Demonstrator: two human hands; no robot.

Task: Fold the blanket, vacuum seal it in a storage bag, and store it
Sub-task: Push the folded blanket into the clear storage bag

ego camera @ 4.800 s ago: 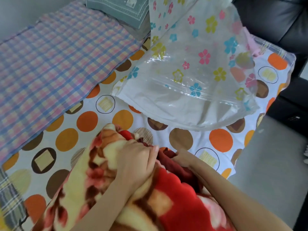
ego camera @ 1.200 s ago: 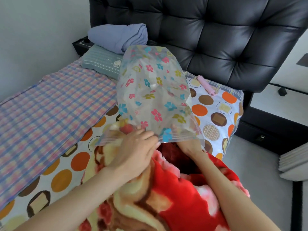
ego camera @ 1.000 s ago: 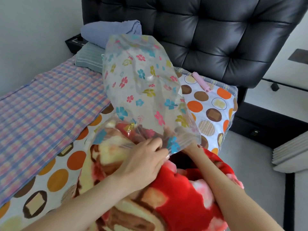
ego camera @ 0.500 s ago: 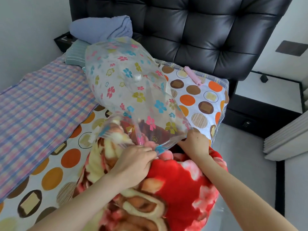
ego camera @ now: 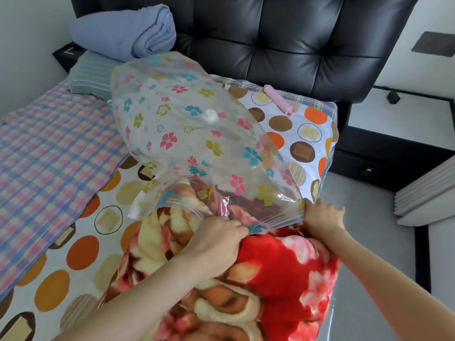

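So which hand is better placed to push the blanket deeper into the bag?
Probably left: the left hand sits on the blanket at the mouth of the storage bag; the right hand grips that mouth's corner.

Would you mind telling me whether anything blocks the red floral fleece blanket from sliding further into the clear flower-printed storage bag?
Nothing visible does. The left hand and right hand hold the clear flower-printed storage bag open; the red floral fleece blanket is partly inside, and the bag beyond looks empty.
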